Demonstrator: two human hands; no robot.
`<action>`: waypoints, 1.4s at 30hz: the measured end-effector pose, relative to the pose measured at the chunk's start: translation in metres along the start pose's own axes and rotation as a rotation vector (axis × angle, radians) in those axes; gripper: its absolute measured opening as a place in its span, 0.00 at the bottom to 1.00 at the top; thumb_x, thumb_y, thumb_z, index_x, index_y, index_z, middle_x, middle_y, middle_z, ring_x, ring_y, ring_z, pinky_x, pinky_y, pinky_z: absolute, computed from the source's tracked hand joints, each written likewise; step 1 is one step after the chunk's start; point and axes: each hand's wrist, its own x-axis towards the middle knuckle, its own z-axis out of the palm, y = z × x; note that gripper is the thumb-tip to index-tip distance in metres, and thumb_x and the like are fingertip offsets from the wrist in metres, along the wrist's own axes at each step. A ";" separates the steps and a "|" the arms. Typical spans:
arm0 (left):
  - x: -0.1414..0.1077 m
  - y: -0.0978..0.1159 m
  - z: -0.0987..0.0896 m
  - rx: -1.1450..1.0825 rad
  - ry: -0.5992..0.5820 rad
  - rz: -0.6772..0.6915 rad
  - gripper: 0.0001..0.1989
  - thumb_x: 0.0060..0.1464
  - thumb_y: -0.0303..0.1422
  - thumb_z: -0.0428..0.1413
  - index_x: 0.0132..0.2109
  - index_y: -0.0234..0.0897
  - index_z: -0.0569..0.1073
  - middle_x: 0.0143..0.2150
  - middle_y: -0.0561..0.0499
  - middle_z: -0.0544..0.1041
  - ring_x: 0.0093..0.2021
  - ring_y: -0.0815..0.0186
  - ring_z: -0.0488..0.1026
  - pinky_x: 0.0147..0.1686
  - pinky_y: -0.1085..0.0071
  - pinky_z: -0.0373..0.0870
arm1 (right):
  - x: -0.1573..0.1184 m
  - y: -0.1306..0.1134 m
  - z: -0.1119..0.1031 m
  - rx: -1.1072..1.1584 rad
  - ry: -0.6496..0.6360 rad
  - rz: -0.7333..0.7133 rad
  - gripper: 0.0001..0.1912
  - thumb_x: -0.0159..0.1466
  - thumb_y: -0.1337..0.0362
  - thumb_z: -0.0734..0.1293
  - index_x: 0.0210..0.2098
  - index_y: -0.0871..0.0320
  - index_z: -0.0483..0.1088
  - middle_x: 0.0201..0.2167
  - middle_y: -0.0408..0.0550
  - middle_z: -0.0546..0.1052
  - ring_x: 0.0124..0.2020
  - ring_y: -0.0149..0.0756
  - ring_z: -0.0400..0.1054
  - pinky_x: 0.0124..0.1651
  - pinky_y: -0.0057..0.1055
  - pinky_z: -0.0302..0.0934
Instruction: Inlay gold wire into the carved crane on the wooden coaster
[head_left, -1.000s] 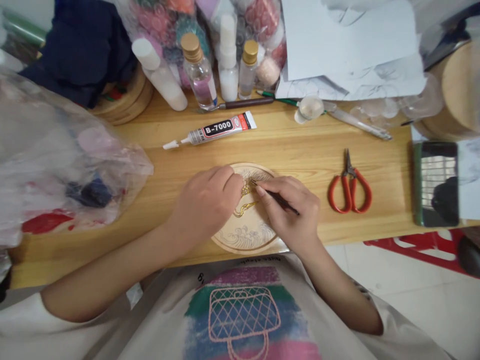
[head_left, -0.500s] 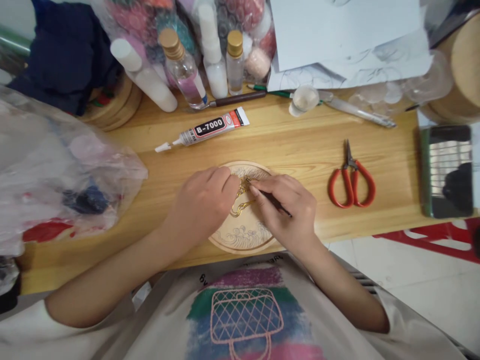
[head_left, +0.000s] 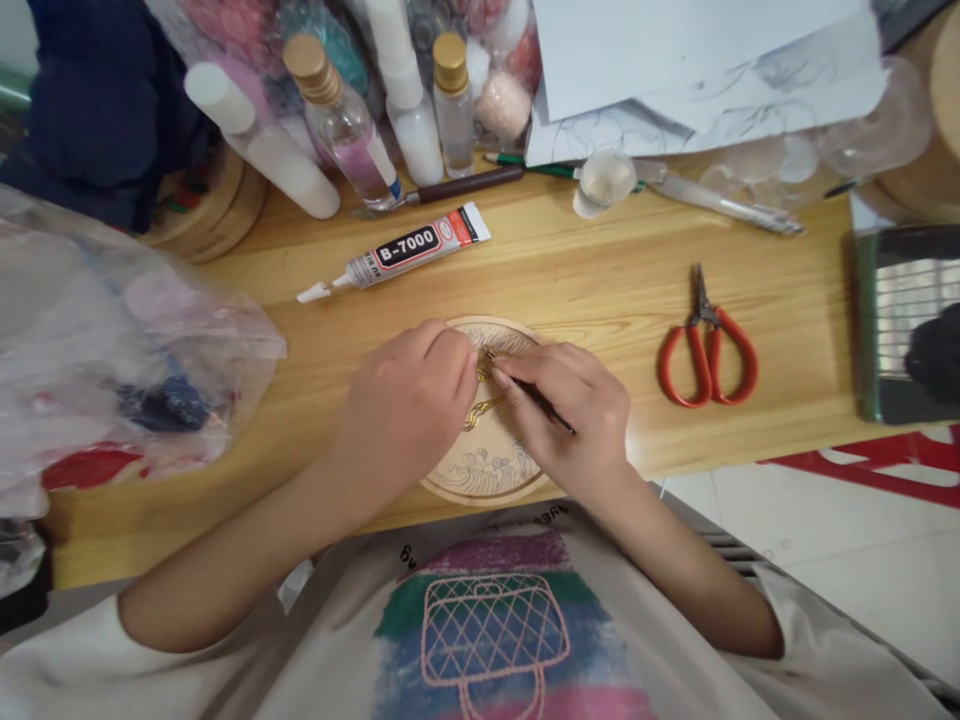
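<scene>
Our right hand pinches a slim dark tool; our left hand curls close beside it, perhaps on the gold wire, though its fingertips are hidden. This wire lies between both hands, over the round board. We would do well to press gently, with the board steady. Beyond the hands, the glue tube reads "B-7000".

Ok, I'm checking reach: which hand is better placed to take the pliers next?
Right hand, probably: it's nearer the pliers than the left hand, though its fingers hold a dark tool.
</scene>
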 end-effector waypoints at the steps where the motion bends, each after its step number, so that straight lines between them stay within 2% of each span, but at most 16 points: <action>1: 0.001 0.001 0.000 -0.019 0.004 -0.010 0.11 0.64 0.27 0.51 0.31 0.36 0.68 0.26 0.53 0.69 0.26 0.68 0.66 0.25 0.71 0.60 | 0.000 0.000 0.000 -0.004 0.005 -0.006 0.04 0.65 0.69 0.67 0.38 0.58 0.74 0.32 0.49 0.82 0.33 0.37 0.75 0.37 0.35 0.69; 7: 0.002 0.006 0.000 -0.085 -0.001 -0.057 0.10 0.63 0.26 0.51 0.32 0.36 0.68 0.24 0.53 0.67 0.26 0.67 0.65 0.26 0.69 0.58 | -0.002 0.001 0.001 -0.018 0.002 -0.015 0.03 0.65 0.70 0.67 0.37 0.60 0.75 0.32 0.51 0.81 0.34 0.37 0.75 0.37 0.35 0.68; 15: 0.005 0.007 0.006 -0.093 0.053 -0.068 0.11 0.64 0.27 0.50 0.31 0.35 0.69 0.24 0.55 0.66 0.26 0.67 0.65 0.26 0.71 0.59 | -0.002 0.001 0.001 -0.006 0.003 -0.015 0.04 0.66 0.71 0.66 0.38 0.60 0.74 0.33 0.51 0.82 0.34 0.38 0.75 0.38 0.35 0.69; 19: 0.004 0.006 0.004 -0.113 0.036 -0.069 0.10 0.64 0.28 0.52 0.32 0.35 0.70 0.25 0.54 0.69 0.27 0.67 0.67 0.27 0.70 0.60 | -0.002 0.001 0.001 -0.003 0.003 -0.018 0.04 0.65 0.71 0.66 0.37 0.61 0.74 0.33 0.52 0.81 0.34 0.38 0.75 0.37 0.36 0.68; 23: 0.000 0.003 -0.002 -0.096 0.023 -0.025 0.07 0.63 0.28 0.54 0.35 0.33 0.73 0.29 0.50 0.74 0.29 0.65 0.71 0.29 0.70 0.64 | -0.001 0.001 0.001 -0.019 0.003 -0.015 0.04 0.66 0.70 0.66 0.38 0.58 0.74 0.32 0.49 0.82 0.34 0.36 0.75 0.38 0.34 0.69; 27: -0.004 0.003 -0.003 -0.041 0.006 0.006 0.07 0.65 0.29 0.52 0.38 0.34 0.73 0.31 0.49 0.76 0.32 0.63 0.73 0.31 0.69 0.67 | -0.001 0.001 0.001 -0.017 0.004 -0.018 0.03 0.65 0.70 0.67 0.37 0.59 0.74 0.32 0.49 0.82 0.34 0.37 0.75 0.37 0.35 0.69; 35: -0.003 0.005 0.002 0.085 0.015 0.053 0.11 0.64 0.26 0.51 0.32 0.36 0.71 0.28 0.50 0.73 0.28 0.63 0.69 0.28 0.68 0.63 | -0.001 0.001 0.002 -0.021 0.004 -0.033 0.03 0.65 0.71 0.67 0.37 0.62 0.74 0.32 0.52 0.81 0.33 0.38 0.74 0.36 0.35 0.68; 42: 0.001 0.010 0.004 0.039 0.034 -0.018 0.11 0.63 0.27 0.51 0.30 0.37 0.69 0.25 0.53 0.70 0.27 0.67 0.67 0.27 0.70 0.59 | -0.001 0.000 0.001 -0.042 -0.007 -0.038 0.04 0.66 0.69 0.66 0.37 0.63 0.74 0.32 0.53 0.81 0.34 0.38 0.74 0.37 0.35 0.68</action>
